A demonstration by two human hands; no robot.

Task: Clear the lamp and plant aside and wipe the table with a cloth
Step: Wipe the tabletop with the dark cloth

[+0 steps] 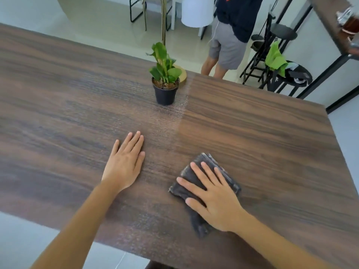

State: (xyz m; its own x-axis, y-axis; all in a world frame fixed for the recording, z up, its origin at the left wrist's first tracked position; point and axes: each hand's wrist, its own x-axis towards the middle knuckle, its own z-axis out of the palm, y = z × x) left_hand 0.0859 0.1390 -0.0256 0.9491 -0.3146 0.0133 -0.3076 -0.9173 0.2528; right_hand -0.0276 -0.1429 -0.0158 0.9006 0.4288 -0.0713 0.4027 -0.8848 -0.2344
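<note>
A dark wooden table point(252, 123) fills the view. A small green plant in a black pot point(165, 90) stands near the table's far edge. Just behind it is the lamp's round gold base point(182, 73), with its thin gold stem rising to a white shade point(197, 11). My right hand point(213, 197) lies flat with spread fingers on a folded dark grey cloth point(194, 179) near the front of the table, pressing it down. My left hand point(126, 162) rests flat on the bare wood to the left of the cloth, holding nothing.
A person in grey shorts point(226, 47) stands beyond the far edge. Black stools point(283, 32) stand at the back right, one holding a green cloth point(274, 59). A wooden counter point(334, 20) runs at top right. A faint damp band crosses the tabletop right of the plant.
</note>
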